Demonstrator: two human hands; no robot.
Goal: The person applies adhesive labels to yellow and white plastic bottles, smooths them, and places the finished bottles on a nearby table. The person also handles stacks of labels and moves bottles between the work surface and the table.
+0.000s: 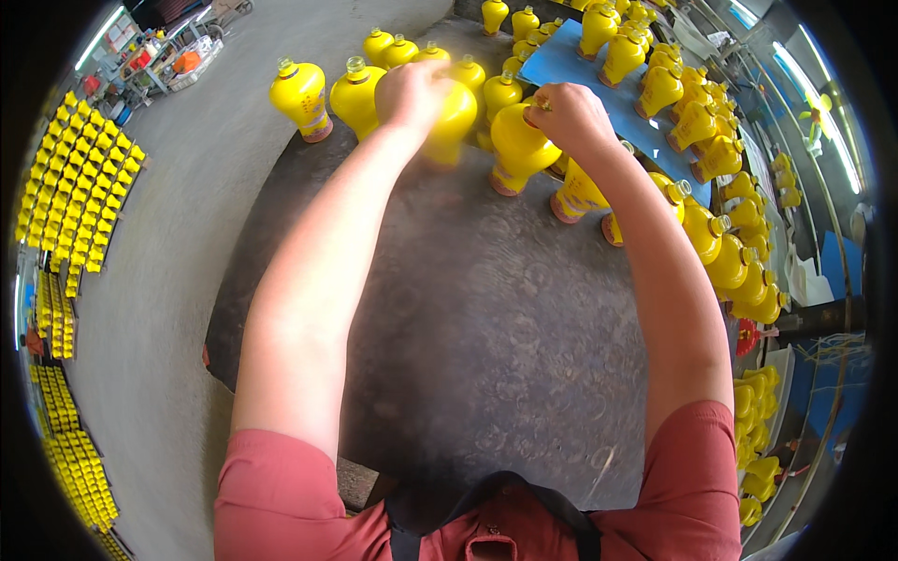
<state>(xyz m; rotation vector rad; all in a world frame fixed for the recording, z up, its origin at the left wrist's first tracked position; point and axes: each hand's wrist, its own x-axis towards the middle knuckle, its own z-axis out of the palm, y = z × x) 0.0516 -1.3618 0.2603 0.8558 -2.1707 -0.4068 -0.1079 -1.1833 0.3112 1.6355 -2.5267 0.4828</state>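
Observation:
Both my arms reach out to the far side of a dark, scuffed table [468,309]. My left hand [410,96] is closed at the top of a yellow bulbous bottle [453,123], which is smeared by motion; its neck is hidden. Fingers of my right hand [574,117] are wrapped round the neck of another yellow bottle [517,145], which tilts a little with its narrow foot near the tabletop. Left of my left hand stand two more yellow bottles with clear glass necks, one [300,98] at the table's corner and one [354,96] beside it.
Several yellow bottles [730,262] line the table's right side, beyond my right forearm. A blue board [561,70] lies at the far right among more bottles. Racks of yellow pieces [79,187] stand on the grey floor [178,234] at left. Farther back is a cluttered cart [154,61].

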